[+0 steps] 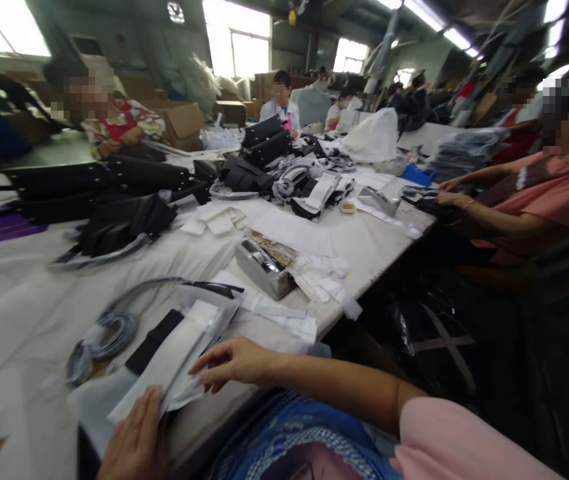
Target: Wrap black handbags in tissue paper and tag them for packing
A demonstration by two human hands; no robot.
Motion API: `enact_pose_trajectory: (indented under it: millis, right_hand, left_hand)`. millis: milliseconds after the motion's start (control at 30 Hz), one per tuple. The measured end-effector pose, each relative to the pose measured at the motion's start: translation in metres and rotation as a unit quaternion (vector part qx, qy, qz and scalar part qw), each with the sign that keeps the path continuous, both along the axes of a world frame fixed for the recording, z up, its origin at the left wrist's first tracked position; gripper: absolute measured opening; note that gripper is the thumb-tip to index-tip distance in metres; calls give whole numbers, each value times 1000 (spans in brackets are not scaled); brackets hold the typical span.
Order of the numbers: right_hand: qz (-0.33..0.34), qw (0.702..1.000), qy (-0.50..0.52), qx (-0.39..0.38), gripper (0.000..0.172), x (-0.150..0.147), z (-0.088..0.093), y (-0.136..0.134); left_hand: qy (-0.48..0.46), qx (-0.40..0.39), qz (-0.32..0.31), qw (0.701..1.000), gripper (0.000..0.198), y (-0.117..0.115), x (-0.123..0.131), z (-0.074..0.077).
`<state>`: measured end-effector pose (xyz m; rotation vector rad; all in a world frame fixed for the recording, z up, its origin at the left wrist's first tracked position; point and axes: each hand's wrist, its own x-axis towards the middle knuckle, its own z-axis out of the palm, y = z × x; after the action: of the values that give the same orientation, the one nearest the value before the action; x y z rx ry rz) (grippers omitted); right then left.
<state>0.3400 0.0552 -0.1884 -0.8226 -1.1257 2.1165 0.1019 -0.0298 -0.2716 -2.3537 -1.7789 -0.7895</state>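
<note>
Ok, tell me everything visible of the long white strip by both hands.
The long white strip looks flat and papery, with lengthwise edges or folds. It lies slantwise near the edge of the tabletop, black material showing along its left side. The left hand has its fingers over the near end; the right hand is at the right side, contact unclear.

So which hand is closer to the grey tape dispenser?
Right. The right hand is below and left of the grey tape dispenser in the picture, beside the white wrapping; the left hand is farther off, at the wrapping's lower end.
</note>
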Motion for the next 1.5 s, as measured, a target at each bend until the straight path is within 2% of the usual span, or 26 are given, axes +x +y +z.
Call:
enact_pose_trajectory:
  millis: [133, 200, 300, 400, 567, 633, 733, 867, 1067, 1233, 1267, 1333, 1433, 1500]
  right_hand:
    - [116, 982, 16, -147, 43, -19, -5, 3]
    - [131, 972, -7, -195, 39, -24, -11, 10]
    - [114, 974, -36, -194, 28, -26, -16, 21]
    - [112, 980, -27, -164, 23, -23, -6, 29]
    - [125, 989, -5, -80, 21, -20, 24, 52]
    - [125, 991, -6, -56, 19, -22, 28, 62]
    - [111, 993, -4, -29, 16, -23, 22, 72]
    - [68, 997, 22, -1, 16, -15, 11, 72]
    - [41, 997, 70, 11, 36, 13, 7, 73]
    - [19, 995, 62, 75, 30, 27, -4, 75]
    - [14, 995, 48, 91, 34, 28, -6, 74]
    - [-6, 991, 5, 133, 52, 32, -10, 72]
    - [-89, 963, -83, 242, 80, 38, -18, 59]
    - [-158, 922, -132, 329, 74, 42, -25, 44]
  left_hand:
    - [68, 53, 34, 996, 66, -3, 4, 5]
    - [85, 72, 44, 993, 62, -2, 6, 6]
    - [98, 67, 50, 992, 61, -1, 7, 7]
    - [91, 49, 53, 993, 64, -1, 7, 7]
    - [75, 58, 56, 994, 70, 1, 7, 8]
    - [71, 58, 57, 994, 70, 1, 8, 9]
    - [59, 48, 55, 996, 68, 0, 9, 10]
    - [46, 34, 54, 997, 65, -1, 12, 11]
    - [36, 22, 74, 996, 60, -4, 18, 14]
    - [29, 15, 80, 996, 59, -3, 20, 14]
    - [27, 14, 78, 996, 59, -3, 20, 14]
    - [24, 14, 78, 997, 59, -3, 19, 15]
    - [29, 23, 81, 996, 59, -4, 19, 15]
    - [40, 35, 81, 995, 59, -4, 20, 14]
